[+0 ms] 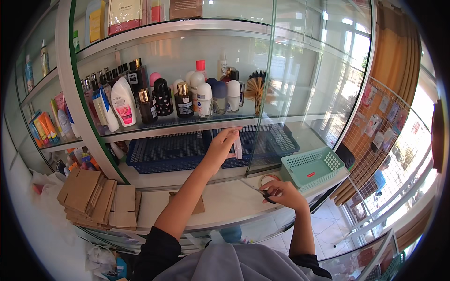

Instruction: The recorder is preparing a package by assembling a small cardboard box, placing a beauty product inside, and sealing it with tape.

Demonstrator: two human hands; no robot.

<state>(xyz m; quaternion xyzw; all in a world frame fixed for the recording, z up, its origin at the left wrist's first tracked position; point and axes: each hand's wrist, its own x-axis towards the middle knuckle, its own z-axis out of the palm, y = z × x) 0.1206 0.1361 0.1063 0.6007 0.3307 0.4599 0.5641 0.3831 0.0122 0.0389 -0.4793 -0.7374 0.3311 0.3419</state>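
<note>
My left hand point(223, 144) reaches to the front of the lower compartment of a glass display cabinet. Its fingers are around a small pale pink-edged item point(238, 146), too small to identify. Behind it stand dark blue plastic baskets point(168, 149). My right hand point(283, 194) is over the white counter ledge point(225, 200) and grips black-handled scissors point(268, 196), whose blades point up and left. A roll of tape point(270, 177) lies just beyond the scissors, beside a mint green plastic basket point(311, 170). A piece of cardboard point(198, 205) rests on the ledge, partly behind my left forearm.
Folded cardboard boxes point(86, 196) are stacked at the ledge's left. Above, a glass shelf point(190, 122) holds perfume bottles point(184, 102), roll-on deodorants point(204, 102) and a lotion bottle point(123, 102). A sliding glass pane point(299, 84) covers the cabinet's right side. A wire rack point(376, 123) stands farther right.
</note>
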